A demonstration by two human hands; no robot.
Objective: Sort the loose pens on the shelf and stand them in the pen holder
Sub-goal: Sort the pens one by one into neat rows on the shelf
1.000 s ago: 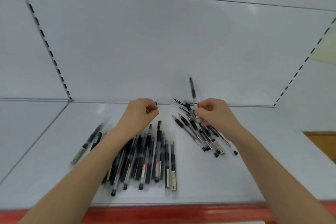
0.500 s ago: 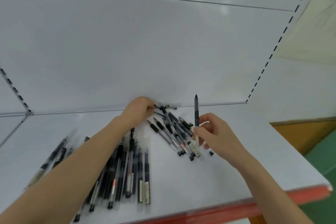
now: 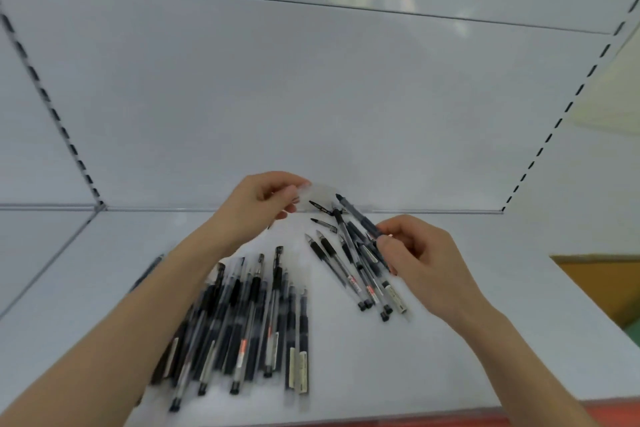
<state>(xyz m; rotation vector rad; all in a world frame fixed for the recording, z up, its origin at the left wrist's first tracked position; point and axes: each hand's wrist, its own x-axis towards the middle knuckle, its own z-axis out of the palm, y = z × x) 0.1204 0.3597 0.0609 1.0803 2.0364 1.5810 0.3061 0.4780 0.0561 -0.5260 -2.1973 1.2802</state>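
Nearest me, at seven o'clock, the tidy row of black-and-clear plastic pens lies on the white metal shelf. At two o'clock my right hand pinches one black pen over the loose fan of pens; I'd lift it clear first. Farther, at twelve, my left hand grips a clear plastic piece, possibly the pen holder.

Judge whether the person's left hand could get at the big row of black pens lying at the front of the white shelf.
Probably yes. The big row of black pens lies uncovered on the white shelf, just below the left hand. The left forearm crosses over part of it, so pulling back should do.
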